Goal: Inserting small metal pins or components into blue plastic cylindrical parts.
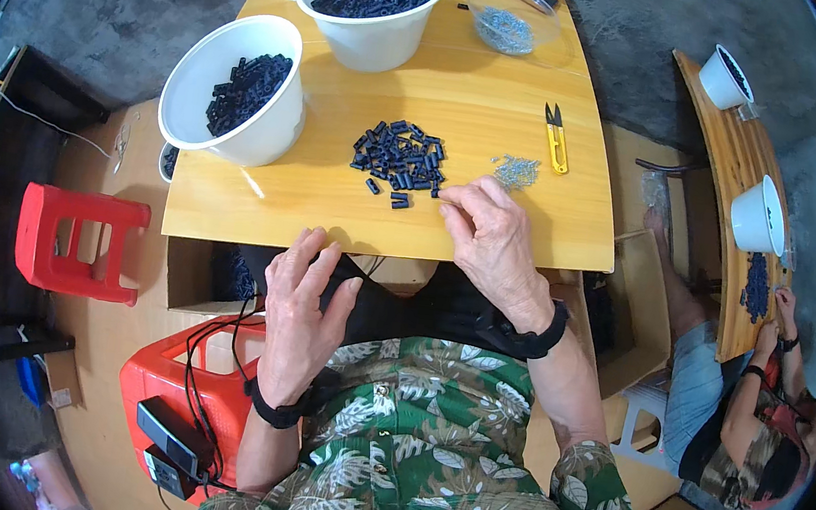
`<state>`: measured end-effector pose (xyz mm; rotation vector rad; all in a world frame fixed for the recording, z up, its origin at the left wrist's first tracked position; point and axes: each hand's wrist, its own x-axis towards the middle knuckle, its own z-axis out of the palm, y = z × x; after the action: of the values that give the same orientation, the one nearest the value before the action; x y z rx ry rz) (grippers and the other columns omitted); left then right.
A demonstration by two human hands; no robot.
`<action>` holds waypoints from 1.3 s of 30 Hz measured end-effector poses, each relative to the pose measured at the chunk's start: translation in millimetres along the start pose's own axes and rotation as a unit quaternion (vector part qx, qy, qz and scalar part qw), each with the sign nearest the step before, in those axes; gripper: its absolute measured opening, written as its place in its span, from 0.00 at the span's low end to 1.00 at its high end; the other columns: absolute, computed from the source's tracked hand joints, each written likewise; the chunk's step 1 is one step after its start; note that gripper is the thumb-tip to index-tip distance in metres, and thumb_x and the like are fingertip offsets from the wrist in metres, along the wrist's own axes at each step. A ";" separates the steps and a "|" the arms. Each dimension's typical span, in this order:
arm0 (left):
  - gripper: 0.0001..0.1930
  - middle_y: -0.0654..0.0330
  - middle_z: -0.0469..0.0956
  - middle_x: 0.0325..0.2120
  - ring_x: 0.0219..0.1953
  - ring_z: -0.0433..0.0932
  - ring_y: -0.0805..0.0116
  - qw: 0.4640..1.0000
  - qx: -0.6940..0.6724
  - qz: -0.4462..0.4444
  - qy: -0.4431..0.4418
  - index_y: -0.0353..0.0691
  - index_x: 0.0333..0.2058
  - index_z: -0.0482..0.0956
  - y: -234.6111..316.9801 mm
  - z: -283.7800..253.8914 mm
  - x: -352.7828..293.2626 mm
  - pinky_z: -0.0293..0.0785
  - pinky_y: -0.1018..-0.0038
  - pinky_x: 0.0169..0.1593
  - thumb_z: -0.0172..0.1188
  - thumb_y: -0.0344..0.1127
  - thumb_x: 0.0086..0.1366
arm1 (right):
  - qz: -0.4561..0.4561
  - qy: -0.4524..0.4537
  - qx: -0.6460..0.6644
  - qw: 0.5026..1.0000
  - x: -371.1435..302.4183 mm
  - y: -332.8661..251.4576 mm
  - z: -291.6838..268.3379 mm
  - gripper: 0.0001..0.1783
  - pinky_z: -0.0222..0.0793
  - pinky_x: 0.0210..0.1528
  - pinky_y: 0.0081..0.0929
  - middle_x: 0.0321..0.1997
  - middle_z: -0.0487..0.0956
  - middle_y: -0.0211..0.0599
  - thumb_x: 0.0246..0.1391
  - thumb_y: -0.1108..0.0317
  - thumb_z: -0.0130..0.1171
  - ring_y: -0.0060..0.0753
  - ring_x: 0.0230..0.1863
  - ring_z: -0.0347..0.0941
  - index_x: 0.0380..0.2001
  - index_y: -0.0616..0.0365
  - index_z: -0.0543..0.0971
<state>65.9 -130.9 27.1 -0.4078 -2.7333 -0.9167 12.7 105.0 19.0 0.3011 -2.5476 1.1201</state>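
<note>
Spreading loosely at the near edge of the yellow wooden table [350, 235], my left hand [299, 295] has its thumb held well away from the fingers, and I see nothing in it. A black band [275, 411] circles that wrist, just above a red stool [144, 381] on the floor.

A little farther in, my right hand [497, 237] bends over the tabletop, palm down, thumb and fingertips drawn close together at the near right side of a pile of short black pieces [397, 153]. One piece lies right at those fingertips (whether I pinch it or only touch it, I cannot tell). Two or three others lie loose at the pile's near side.

Just beyond my right knuckles is a small heap of silvery parts [516, 173], and to its right lie yellow snips [556, 143], blades pointing away from me.

Left of the pile stands a white bucket [276, 131] partly filled with black pieces; behind it is a fuller white bucket [371, 47]. Near the far right corner, a clear tub [505, 31] holds more silvery parts.

Well apart, over to my right, a co-worker's hands [783, 303] are at another table [724, 130].
</note>
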 end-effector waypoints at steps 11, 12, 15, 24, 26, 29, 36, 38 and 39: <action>0.22 0.47 0.74 0.56 0.61 0.69 0.47 0.999 0.005 0.042 -0.034 0.32 0.51 0.78 6.7 7.0 1.8 0.64 0.57 0.63 0.68 0.30 0.58 | -0.062 0.008 -0.015 0.998 9.4 -16.4 35.5 0.04 0.73 0.38 0.38 0.31 0.73 0.40 0.51 0.73 0.64 0.43 0.36 0.75 0.32 0.61 0.80; 0.22 0.47 0.74 0.56 0.61 0.69 0.47 0.999 0.004 0.043 -0.031 0.32 0.51 0.78 6.1 7.7 2.8 0.64 0.57 0.63 0.68 0.30 0.58 | -0.065 0.006 -0.024 0.998 12.4 -14.3 36.8 0.04 0.73 0.38 0.39 0.31 0.73 0.40 0.51 0.73 0.64 0.44 0.36 0.75 0.31 0.61 0.80; 0.22 0.48 0.74 0.56 0.61 0.70 0.47 0.998 0.003 0.046 -0.037 0.33 0.52 0.77 5.1 8.7 -0.4 0.65 0.56 0.63 0.68 0.31 0.58 | -0.051 0.023 -0.014 0.998 5.6 -8.0 36.8 0.04 0.73 0.38 0.39 0.31 0.73 0.40 0.51 0.74 0.64 0.44 0.36 0.75 0.32 0.61 0.80; 0.21 0.48 0.75 0.55 0.60 0.70 0.45 0.999 -0.009 0.039 -0.026 0.32 0.51 0.78 6.3 7.9 1.8 0.66 0.57 0.61 0.67 0.31 0.59 | -0.048 0.031 -0.031 0.998 16.4 -13.6 33.2 0.04 0.73 0.38 0.37 0.33 0.75 0.38 0.51 0.75 0.64 0.43 0.35 0.76 0.33 0.59 0.81; 0.21 0.48 0.75 0.54 0.60 0.70 0.45 0.999 -0.013 0.039 -0.029 0.32 0.51 0.78 7.4 7.1 3.2 0.66 0.57 0.61 0.67 0.31 0.59 | -0.054 0.033 -0.023 0.998 21.3 -16.6 35.5 0.03 0.73 0.38 0.38 0.32 0.74 0.37 0.52 0.74 0.63 0.43 0.36 0.75 0.31 0.58 0.80; 0.21 0.48 0.75 0.55 0.61 0.70 0.44 0.999 -0.006 0.036 -0.033 0.32 0.51 0.78 7.9 6.5 2.8 0.66 0.57 0.61 0.67 0.31 0.59 | -0.067 0.027 -0.033 0.997 26.6 -19.1 42.9 0.02 0.72 0.37 0.38 0.32 0.73 0.37 0.52 0.73 0.63 0.42 0.36 0.75 0.29 0.58 0.79; 0.21 0.48 0.75 0.55 0.60 0.70 0.45 0.999 0.001 0.035 -0.034 0.33 0.51 0.79 6.3 7.0 3.2 0.66 0.56 0.62 0.67 0.32 0.59 | -0.058 0.019 -0.049 0.997 37.6 -20.5 55.9 0.03 0.72 0.38 0.38 0.32 0.75 0.37 0.50 0.74 0.66 0.43 0.36 0.76 0.31 0.59 0.82; 0.21 0.47 0.75 0.55 0.60 0.70 0.45 0.999 0.003 0.036 -0.035 0.33 0.51 0.79 6.4 6.8 3.1 0.66 0.56 0.62 0.67 0.32 0.59 | -0.065 0.019 -0.057 0.996 38.5 -18.1 60.0 0.04 0.72 0.38 0.38 0.31 0.75 0.37 0.50 0.74 0.66 0.43 0.36 0.76 0.31 0.58 0.82; 0.21 0.47 0.75 0.55 0.60 0.70 0.45 0.999 0.003 0.036 -0.035 0.33 0.51 0.79 6.5 6.7 3.2 0.66 0.57 0.62 0.67 0.32 0.59 | -0.063 0.015 -0.068 0.996 38.7 -17.3 61.4 0.03 0.72 0.38 0.39 0.32 0.75 0.37 0.50 0.74 0.66 0.43 0.36 0.76 0.30 0.58 0.82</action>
<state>64.2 -121.2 26.4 -0.5449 -2.7636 -0.8922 -30.9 45.6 6.9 0.3996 -2.5238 0.8955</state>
